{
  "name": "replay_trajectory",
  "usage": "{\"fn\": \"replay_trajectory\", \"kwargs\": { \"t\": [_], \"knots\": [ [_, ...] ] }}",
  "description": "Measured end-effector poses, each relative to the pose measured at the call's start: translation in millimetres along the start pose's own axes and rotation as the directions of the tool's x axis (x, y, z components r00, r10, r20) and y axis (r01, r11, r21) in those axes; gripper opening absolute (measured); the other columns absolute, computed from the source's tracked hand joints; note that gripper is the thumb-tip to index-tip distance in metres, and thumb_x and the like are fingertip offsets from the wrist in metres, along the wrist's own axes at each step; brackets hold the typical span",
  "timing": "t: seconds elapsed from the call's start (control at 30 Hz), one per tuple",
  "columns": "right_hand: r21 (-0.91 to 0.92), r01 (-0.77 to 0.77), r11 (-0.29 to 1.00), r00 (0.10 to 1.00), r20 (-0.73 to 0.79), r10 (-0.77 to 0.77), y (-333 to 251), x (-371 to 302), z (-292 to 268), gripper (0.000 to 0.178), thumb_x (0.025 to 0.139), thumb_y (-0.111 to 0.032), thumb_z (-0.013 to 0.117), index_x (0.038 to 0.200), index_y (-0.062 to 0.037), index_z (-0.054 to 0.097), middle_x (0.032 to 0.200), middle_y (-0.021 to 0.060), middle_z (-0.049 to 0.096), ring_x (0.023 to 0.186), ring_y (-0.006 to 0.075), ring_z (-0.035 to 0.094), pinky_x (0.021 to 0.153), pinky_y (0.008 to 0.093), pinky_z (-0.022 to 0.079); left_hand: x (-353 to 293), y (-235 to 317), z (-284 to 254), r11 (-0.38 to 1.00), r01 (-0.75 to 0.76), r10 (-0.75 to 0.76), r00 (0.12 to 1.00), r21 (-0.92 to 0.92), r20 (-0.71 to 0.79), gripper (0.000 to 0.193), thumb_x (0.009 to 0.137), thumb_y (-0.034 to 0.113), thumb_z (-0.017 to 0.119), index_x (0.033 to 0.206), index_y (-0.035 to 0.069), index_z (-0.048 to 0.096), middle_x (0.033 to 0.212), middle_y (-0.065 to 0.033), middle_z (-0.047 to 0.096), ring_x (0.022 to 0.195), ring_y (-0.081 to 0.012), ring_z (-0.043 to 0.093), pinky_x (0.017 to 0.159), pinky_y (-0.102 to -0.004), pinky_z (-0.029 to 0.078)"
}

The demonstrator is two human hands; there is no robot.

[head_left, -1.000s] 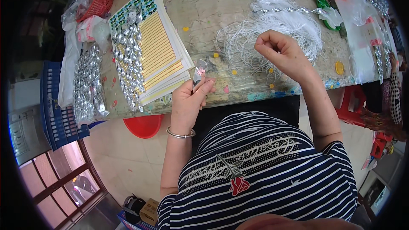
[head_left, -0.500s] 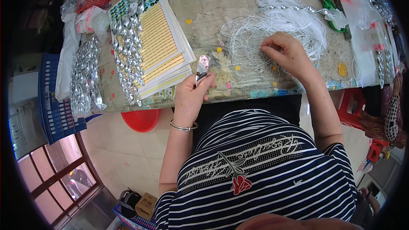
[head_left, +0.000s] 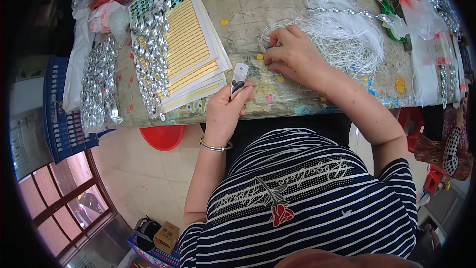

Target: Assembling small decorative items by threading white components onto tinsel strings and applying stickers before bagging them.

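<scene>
Left hand: my left hand point(head_left: 224, 110) is closed, thumb and fingers pinching a silver flat piece point(head_left: 240, 72) above the near edge of the surface point(head_left: 248, 17).
Silver flat piece: it points away from me, its rounded, holed end clear of my fingertips; just right of the sheets.
Right hand: my right hand point(head_left: 296, 57) has its fingers bent and a narrow gap toward the thumb, at the left side of the thread; I cannot tell whether a strand is between them.
White thread: a loose heap of white thread point(head_left: 354, 44) lies beyond my right forearm, its stray loops spreading left toward my fingers.
Twisted strip: one silver twisted strip point(head_left: 347, 13) lies across the heap, its right end by a green-handled tool point(head_left: 395, 33).
Sheets: a fanned stack of printed sheets point(head_left: 191, 39) sits left of my left hand, with a bunch of silver spirals point(head_left: 148, 52) lying over it.
Far left: more twisted silver, a second bunch point(head_left: 100, 82), lies beside the stack.
Small bits: a yellow oval point(head_left: 400, 85) rests right of the heap; a pink scrap point(head_left: 269, 99) lies between my hands.
Below: a red basin point(head_left: 162, 138) shows under the edge.
</scene>
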State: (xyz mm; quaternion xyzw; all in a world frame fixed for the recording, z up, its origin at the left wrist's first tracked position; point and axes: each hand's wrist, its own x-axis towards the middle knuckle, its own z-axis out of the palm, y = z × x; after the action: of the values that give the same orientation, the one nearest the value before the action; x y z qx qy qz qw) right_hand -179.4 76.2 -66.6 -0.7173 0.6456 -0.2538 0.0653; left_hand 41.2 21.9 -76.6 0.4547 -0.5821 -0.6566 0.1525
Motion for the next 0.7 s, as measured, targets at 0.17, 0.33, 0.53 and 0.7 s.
{"fn": "replay_trajectory", "kwargs": {
  "t": [0.17, 0.33, 0.53, 0.7],
  "knots": [
    [0.019, 0.028, 0.999, 0.996, 0.082, -0.029, 4.1, 9.3, 11.2, 0.013, 0.067, -0.012, 0.074, 0.076, -0.0091, 0.064, 0.096, 0.0056, 0.054, 0.097, 0.0263, 0.049, 0.085, 0.0361, 0.042, -1.1, -2.2, -2.3, 1.000, -0.004, 0.004, 1.000, -0.005, 0.002, 0.022, 0.088, 0.021, 0.064, 0.101, 0.004, 0.069, 0.077, 0.0001, 0.066, 0.053, -0.0014, 0.044, 0.049, -0.0172, 0.038],
    [0.119, -0.030, 0.992, 0.999, 0.042, 0.026, 3.8, 6.2, 8.4, 0.012, 0.072, -0.010, 0.070, 0.078, -0.0059, 0.061, 0.097, 0.0069, 0.055, 0.098, 0.0273, 0.048, 0.086, 0.0355, 0.041, -1.6, 2.4, 1.1, 0.999, -0.002, 0.002, 1.000, -0.033, 0.007, 0.022, 0.088, 0.019, 0.064, 0.102, 0.003, 0.068, 0.077, 0.0008, 0.065, 0.053, -0.0010, 0.043, 0.049, -0.0162, 0.036],
    [0.484, -0.402, 0.777, 0.916, 0.205, 0.346, -22.0, 2.4, -19.7, 0.007, 0.084, -0.008, 0.062, 0.087, -0.0035, 0.059, 0.085, 0.0070, 0.061, 0.087, 0.0169, 0.056, 0.079, 0.0307, 0.044, -7.5, 10.3, -4.2, 0.994, -0.023, 0.030, 0.998, -0.110, 0.061, 0.030, 0.094, 0.022, 0.055, 0.115, 0.000, 0.060, 0.083, -0.0011, 0.064, 0.057, -0.0012, 0.043, 0.050, -0.0155, 0.035],
    [0.780, -0.392, 0.488, 0.895, 0.202, 0.396, -45.5, -10.5, -28.0, 0.010, 0.087, -0.007, 0.061, 0.095, -0.0013, 0.059, 0.085, 0.0020, 0.062, 0.083, 0.0087, 0.059, 0.077, 0.0237, 0.046, -11.5, 8.8, -1.0, 0.964, -0.090, 0.117, 0.989, -0.251, 0.094, 0.037, 0.098, 0.021, 0.046, 0.128, 0.000, 0.050, 0.092, -0.0048, 0.061, 0.065, -0.0045, 0.047, 0.054, -0.0175, 0.039]
  ]
}}
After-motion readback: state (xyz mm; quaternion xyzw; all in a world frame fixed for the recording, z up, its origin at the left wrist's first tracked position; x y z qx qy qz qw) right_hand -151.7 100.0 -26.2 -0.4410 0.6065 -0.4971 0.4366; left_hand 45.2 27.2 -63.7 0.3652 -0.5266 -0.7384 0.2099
